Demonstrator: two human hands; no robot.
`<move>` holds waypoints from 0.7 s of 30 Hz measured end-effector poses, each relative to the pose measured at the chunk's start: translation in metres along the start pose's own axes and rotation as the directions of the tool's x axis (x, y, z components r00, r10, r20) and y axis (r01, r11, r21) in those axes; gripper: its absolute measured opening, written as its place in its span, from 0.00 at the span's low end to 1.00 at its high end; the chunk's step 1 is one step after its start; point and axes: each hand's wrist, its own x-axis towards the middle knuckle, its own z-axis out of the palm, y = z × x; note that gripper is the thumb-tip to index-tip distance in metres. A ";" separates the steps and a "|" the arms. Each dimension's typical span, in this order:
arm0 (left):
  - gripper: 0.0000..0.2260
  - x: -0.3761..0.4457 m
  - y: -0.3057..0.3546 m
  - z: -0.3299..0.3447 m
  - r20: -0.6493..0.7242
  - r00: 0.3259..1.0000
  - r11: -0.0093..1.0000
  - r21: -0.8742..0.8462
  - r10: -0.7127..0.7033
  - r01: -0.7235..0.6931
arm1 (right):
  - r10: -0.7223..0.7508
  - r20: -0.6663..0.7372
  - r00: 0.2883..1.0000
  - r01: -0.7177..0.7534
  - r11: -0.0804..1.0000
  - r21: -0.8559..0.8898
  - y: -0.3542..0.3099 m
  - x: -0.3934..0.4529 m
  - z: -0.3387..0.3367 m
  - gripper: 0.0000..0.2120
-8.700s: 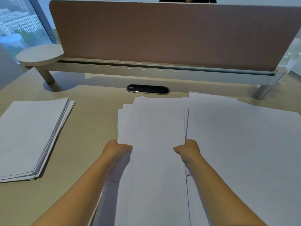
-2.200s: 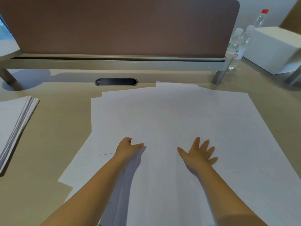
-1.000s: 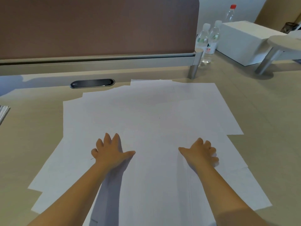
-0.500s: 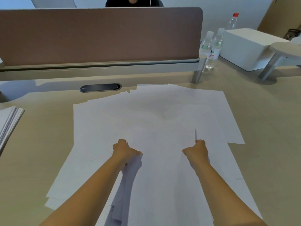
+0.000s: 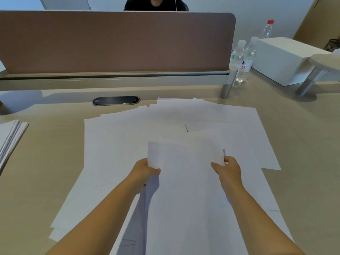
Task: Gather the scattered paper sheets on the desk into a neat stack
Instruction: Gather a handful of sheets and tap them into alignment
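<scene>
Light beige wood-grain desk (image 5: 303,144) fills the view. Along its far edge, a brown fabric divider panel with rounded corner (image 5: 117,41) sits on a pale grey metal rail (image 5: 114,80), carried by a short cylindrical metal leg (image 5: 227,87) at the right end. Black oval cable port (image 5: 116,100) set in the desk just near of the rail. Far right: three clear plastic water bottles (image 5: 242,59), one red-capped, beside a white rectangular box (image 5: 287,59); a round pale shelf on a metal post (image 5: 316,70). White wall (image 5: 257,10) behind. A person in dark clothing (image 5: 156,3) sits beyond the divider. Soft, even light.
</scene>
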 end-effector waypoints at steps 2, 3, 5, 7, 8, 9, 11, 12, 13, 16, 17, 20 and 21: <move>0.04 0.005 0.000 -0.003 -0.099 0.995 0.999 0.023 0.025 -0.022 | 0.022 -0.033 0.999 -0.022 1.000 0.008 -0.001 0.006 -0.003 0.12; 0.07 0.009 -0.001 -0.005 -0.141 0.990 0.999 0.028 0.031 -0.027 | 0.032 -0.040 0.999 -0.032 0.999 -0.015 -0.001 0.009 -0.004 0.10; 0.09 0.016 0.000 -0.011 -0.211 0.977 0.999 0.036 0.036 -0.029 | 0.030 -0.048 0.998 -0.033 0.996 -0.084 0.001 0.016 -0.004 0.07; 0.05 0.025 0.000 -0.019 -0.280 0.957 0.994 0.097 0.071 -0.045 | -0.003 -0.086 0.996 -0.010 0.989 -0.147 0.001 0.021 -0.001 0.09; 0.02 0.029 0.001 -0.023 -0.310 0.946 0.988 0.146 0.101 -0.057 | -0.019 -0.107 0.994 0.001 0.985 -0.172 0.000 0.023 0.000 0.12; 0.06 0.034 0.002 -0.026 -0.328 0.935 0.977 0.205 0.132 -0.066 | -0.038 -0.125 0.991 0.013 0.980 -0.197 -0.001 0.025 0.003 0.13; 0.13 0.040 0.006 -0.030 -0.341 0.924 0.941 0.336 0.171 -0.051 | -0.077 -0.140 0.987 0.039 0.967 -0.253 -0.006 0.026 0.008 0.14; 0.16 0.043 0.009 -0.032 -0.366 0.910 0.894 0.447 0.194 -0.011 | -0.089 -0.141 0.986 0.047 0.960 -0.277 -0.008 0.028 0.011 0.14; 0.20 0.046 0.009 -0.036 -0.397 0.896 0.823 0.563 0.197 0.068 | -0.087 -0.138 0.987 0.042 0.953 -0.300 -0.008 0.030 0.013 0.14; 0.33 0.057 0.001 -0.049 -0.439 0.890 0.702 0.672 0.124 0.233 | -0.061 -0.160 0.985 0.000 0.935 -0.355 -0.007 0.037 0.018 0.14; 0.35 0.060 -0.003 -0.052 -0.426 0.900 0.699 0.672 0.093 0.245 | -0.057 -0.175 0.983 -0.012 0.930 -0.368 -0.006 0.040 0.019 0.14; 0.36 0.067 -0.012 -0.056 -0.346 0.928 0.629 0.754 0.137 0.188 | -0.061 -0.192 0.980 -0.019 0.919 -0.393 -0.004 0.044 0.024 0.14; 0.35 0.068 -0.012 -0.055 -0.306 0.936 0.617 0.775 0.172 0.139 | -0.064 -0.184 0.981 -0.012 0.923 -0.385 -0.004 0.046 0.027 0.14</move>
